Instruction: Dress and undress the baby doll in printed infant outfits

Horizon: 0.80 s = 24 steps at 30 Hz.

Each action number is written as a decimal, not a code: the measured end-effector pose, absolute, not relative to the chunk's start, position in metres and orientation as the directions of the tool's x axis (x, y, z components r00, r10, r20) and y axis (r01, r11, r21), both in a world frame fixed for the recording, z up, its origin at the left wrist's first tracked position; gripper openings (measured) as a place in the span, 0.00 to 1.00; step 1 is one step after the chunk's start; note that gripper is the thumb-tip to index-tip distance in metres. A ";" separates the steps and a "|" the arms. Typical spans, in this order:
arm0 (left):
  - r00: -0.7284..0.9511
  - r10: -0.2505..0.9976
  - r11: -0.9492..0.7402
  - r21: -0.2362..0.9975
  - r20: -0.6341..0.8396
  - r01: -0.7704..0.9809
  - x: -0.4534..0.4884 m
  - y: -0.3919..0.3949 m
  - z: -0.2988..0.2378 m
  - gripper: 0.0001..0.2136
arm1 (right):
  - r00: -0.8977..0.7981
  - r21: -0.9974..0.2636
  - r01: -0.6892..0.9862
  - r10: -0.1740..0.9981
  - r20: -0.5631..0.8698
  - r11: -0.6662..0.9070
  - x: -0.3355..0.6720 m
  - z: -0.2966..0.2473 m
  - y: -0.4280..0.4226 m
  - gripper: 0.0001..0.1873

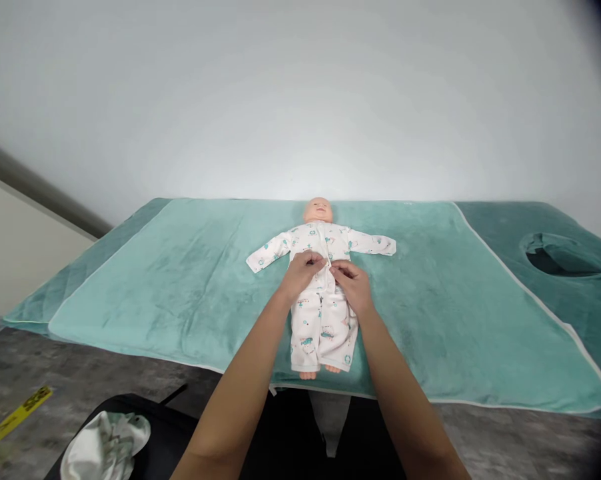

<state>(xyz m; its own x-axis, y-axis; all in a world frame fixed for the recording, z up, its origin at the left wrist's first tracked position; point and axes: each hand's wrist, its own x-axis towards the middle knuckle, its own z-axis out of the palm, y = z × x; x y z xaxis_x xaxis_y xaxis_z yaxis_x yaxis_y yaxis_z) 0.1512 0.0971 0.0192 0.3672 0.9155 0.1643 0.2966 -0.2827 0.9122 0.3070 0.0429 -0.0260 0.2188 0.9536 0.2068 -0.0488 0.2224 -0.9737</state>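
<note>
On its back lies a baby doll (318,210), dressed in a white printed jacket (308,235) and matching trousers (308,333). The doll's head points toward the wall and its feet toward me. My left hand (305,270) pinches the jacket's front edge near the middle of the belly. From the other side my right hand (350,280) grips the facing front edge, its fingertips close to the left ones. Both sleeves are spread outward, and the doll's hands do not show. Small toes stick out below the trouser cuffs.
A green plush cover (205,280) with white piping lies over the bed, which has a face hole (560,257) at right. Crumpled white cloth (105,443) rests on a black seat (165,427) at lower left. Yellow tape (15,420) marks the grey floor.
</note>
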 end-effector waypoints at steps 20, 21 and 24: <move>0.421 0.894 -0.368 0.784 0.152 0.499 0.147 0.093 0.020 0.14 | 0.198 -0.997 -0.032 0.978 0.068 0.076 0.304 -0.019 0.056 0.19; 0.418 0.896 -0.366 0.780 0.149 0.507 0.148 0.092 0.020 0.14 | 0.181 -0.996 -0.008 0.980 0.084 0.087 0.305 -0.020 0.057 0.18; 0.388 0.907 -0.359 0.781 0.163 0.512 0.148 0.091 0.019 0.13 | 0.145 -0.984 0.095 0.976 0.160 0.148 0.308 -0.022 0.059 0.16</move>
<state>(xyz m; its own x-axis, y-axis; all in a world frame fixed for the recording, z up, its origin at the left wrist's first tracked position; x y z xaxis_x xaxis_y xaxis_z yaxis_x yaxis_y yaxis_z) 0.1485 0.0908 0.0186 0.3877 0.9072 0.1632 0.5117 -0.3591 0.7805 0.3076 0.0586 -0.0216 0.1447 0.9764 0.1605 0.0946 0.1478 -0.9845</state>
